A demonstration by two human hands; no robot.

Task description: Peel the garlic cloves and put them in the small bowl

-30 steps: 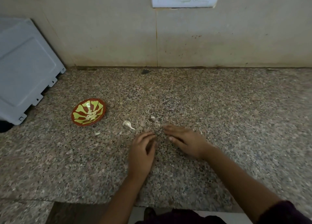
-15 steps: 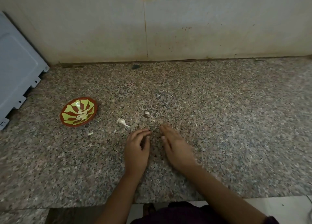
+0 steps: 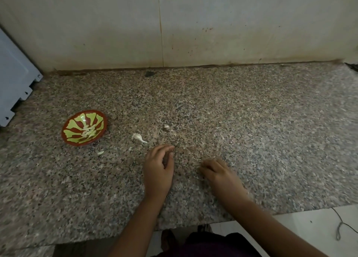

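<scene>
Garlic clove just beyond fingers of left hand

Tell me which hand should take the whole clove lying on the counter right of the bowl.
Left. The left hand lies nearer the clove and on the side of the small bowl; the right hand sits farther off.

Our left hand: palm down, fingers curled toward thumb. Our right hand: palm down, fingers bent, blurred.
</scene>
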